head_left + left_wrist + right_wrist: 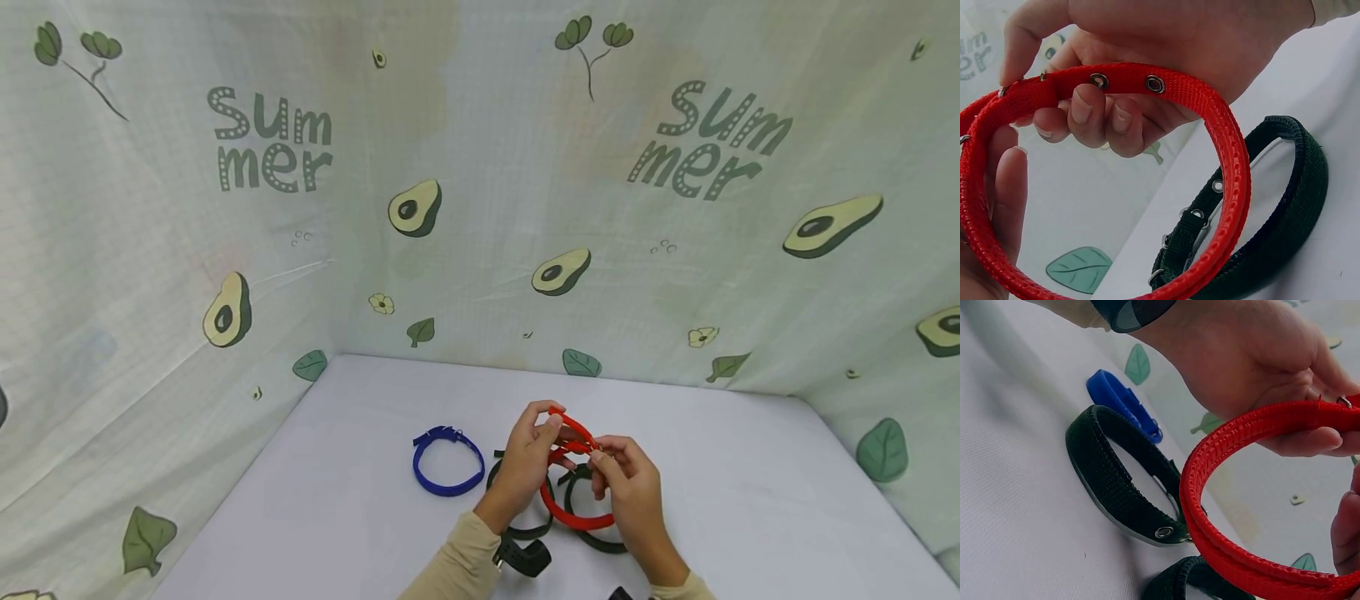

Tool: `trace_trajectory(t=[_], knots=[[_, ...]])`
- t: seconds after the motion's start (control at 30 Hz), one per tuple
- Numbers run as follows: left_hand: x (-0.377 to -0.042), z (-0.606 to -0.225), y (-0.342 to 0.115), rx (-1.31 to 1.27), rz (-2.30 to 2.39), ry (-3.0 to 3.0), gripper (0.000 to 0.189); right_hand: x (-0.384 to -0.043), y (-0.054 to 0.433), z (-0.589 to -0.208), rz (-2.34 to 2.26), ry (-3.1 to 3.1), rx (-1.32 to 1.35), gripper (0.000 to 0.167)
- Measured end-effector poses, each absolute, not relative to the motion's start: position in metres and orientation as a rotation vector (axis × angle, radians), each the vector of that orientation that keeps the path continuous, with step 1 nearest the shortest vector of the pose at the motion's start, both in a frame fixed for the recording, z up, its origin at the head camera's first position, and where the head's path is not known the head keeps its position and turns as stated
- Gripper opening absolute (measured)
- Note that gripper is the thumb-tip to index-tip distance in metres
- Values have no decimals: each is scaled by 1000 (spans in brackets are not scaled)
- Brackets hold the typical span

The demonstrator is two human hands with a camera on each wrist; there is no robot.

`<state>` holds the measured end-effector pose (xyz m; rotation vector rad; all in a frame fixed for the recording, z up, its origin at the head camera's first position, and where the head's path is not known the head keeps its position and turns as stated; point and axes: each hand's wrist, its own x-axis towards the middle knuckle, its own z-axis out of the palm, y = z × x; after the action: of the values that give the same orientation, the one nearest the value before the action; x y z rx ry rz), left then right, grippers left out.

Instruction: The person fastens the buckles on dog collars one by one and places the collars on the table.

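A red collar (577, 522), a webbing loop with metal eyelets, is held up between both hands. My left hand (529, 457) grips its upper left part, thumb against the band. With thumb and fingers, my right hand (632, 492) pinches the collar at its right side, where the ends overlap. In the left wrist view, the red collar (1235, 169) shows two eyelets and some metal hardware near the fingertips. The buckle is partly hidden by fingers. Under the hands lie two dark green collars, one on the left (531, 532) and one on the right (600, 546).
A blue collar (447, 490) lies buckled in a loop on the white table (360, 500), left of the hands. Patterned cloth (480, 167) with avocados and leaves rises behind the table and along its sides. A black wrist device (528, 557) sits on the left wrist.
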<state>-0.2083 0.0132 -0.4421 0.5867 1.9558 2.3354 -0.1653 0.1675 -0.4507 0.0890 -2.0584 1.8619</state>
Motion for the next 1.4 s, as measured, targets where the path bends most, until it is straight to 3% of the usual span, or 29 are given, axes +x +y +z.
trace_trajectory(t=[0.73,1.4], knots=[[-206,-441,16,573,2313,1951,26,-167,168,-452,1838,-2067,95,5],[-206,-441,18,554,2321,1959,29,-164,168,-449,1870,-2060,114,13]])
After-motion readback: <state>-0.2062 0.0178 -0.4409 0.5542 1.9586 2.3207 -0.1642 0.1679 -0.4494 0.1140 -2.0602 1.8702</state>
